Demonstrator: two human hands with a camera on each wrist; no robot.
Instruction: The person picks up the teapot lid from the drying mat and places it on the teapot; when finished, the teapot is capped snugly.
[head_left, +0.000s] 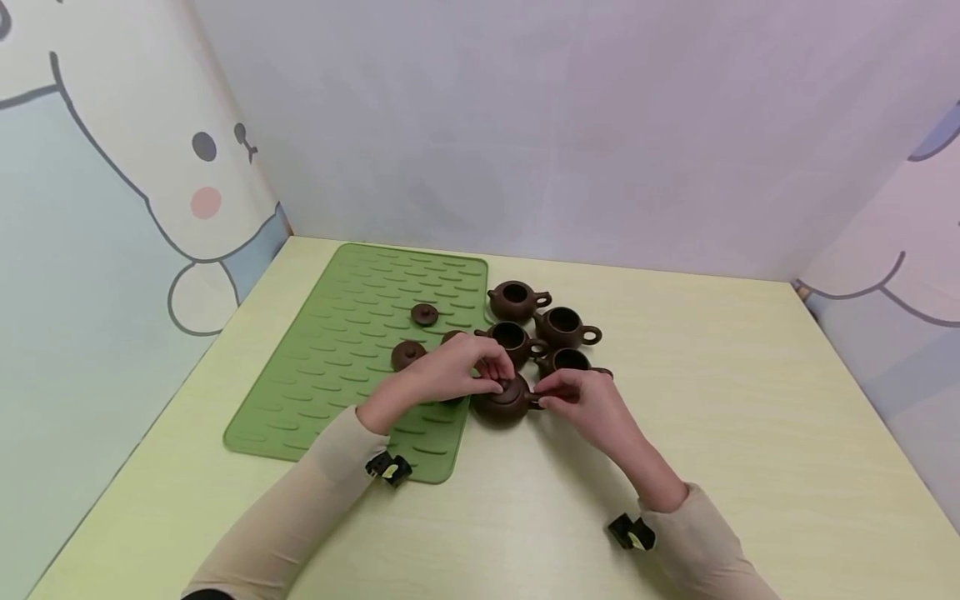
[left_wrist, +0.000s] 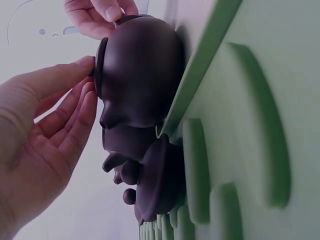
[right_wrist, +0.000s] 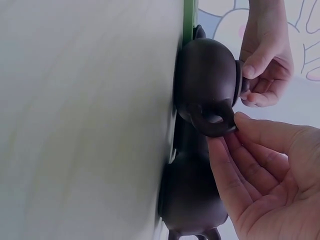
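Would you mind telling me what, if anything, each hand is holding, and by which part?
The left hand pinches the knob of the lid on a dark teapot; the right hand pinches the same teapot by its handle.

No readable text, labels, brands, numbers or signs in any view, head or either wrist camera.

Passage over tabletop [head_left: 750, 417] at right, four open teapots [head_left: 562, 338] blocking behind lidded teapot [head_left: 501, 410], loose lids [head_left: 424, 315] leftward
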